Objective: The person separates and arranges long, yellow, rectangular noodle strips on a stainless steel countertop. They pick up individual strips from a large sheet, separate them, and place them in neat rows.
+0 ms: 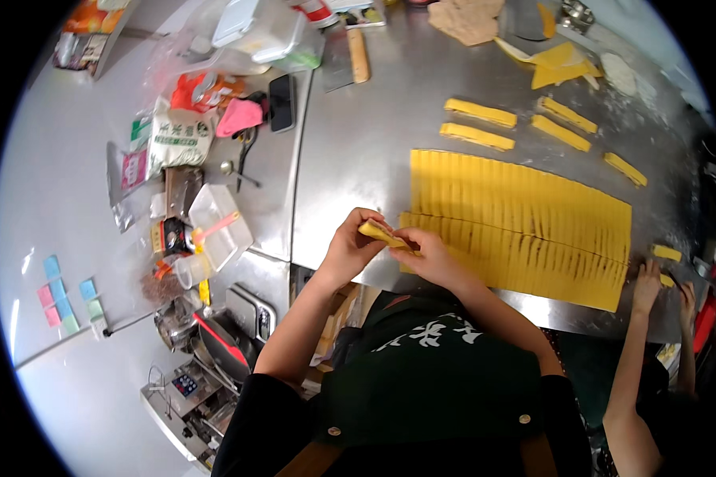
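Note:
My left hand (353, 247) grips one end of a short yellow dough strip (383, 234) with a paler layer along its side. The strip's other end is in the fingers of my right hand (426, 256). Both hands are above the front edge of the steel worktable (358, 161). Just right of them lies a broad ribbed yellow slab (513, 220), seemingly dough strips set side by side in two rows, with dark streaks between many ribs. Behind it, several loose yellow dough strips (480, 113) lie on the steel.
Another person's hands (647, 286) work at small yellow pieces (667, 253) on the far right. A dough scraper (358, 56), yellow dough scraps (561, 64) and flour (620, 74) are at the back. On the left are a phone (282, 102), a plastic tub (224, 223) and a kitchen scale (252, 310).

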The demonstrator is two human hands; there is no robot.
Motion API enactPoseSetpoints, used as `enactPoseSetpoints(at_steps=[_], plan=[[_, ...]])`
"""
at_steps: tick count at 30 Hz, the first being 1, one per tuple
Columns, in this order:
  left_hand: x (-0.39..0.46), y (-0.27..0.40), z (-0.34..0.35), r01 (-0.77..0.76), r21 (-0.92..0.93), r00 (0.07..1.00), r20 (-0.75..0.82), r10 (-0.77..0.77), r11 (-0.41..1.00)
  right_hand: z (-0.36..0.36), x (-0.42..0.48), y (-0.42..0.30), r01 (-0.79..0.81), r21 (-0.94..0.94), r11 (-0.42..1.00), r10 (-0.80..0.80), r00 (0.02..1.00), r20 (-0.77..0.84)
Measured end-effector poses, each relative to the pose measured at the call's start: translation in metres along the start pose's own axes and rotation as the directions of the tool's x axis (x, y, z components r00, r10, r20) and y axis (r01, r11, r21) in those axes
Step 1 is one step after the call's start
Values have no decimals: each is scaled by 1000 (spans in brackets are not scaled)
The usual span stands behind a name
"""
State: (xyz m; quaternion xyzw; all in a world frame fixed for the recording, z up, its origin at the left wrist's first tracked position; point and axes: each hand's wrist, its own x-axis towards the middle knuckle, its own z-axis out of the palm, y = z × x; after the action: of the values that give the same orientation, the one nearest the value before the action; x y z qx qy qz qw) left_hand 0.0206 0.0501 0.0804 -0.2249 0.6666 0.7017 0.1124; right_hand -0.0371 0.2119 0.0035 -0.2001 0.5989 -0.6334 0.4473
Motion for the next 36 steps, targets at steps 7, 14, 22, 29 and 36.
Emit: enactPoseSetpoints(at_steps=[7,14,22,29,36], plan=[[49,22,47,-114,217,979,193,72,970,-46,-20,1,189,227,955,-124,955,-271],[112,84,103,-214,410,880,474,-7,887,-113,-38,-40,207,459,864,-37,935,-352],[167,98,157,-288,497,811,581,-68,818,-173,-47,-60,187,389,902,45,855,-516],[209,92,185,-125,324,837,543,-76,938,-214,-48,-63,221,442,869,114,781,-613],[227,86,213,-144,362,854,515,-70,921,-249,-38,-58,216,372,903,89,753,-653]])
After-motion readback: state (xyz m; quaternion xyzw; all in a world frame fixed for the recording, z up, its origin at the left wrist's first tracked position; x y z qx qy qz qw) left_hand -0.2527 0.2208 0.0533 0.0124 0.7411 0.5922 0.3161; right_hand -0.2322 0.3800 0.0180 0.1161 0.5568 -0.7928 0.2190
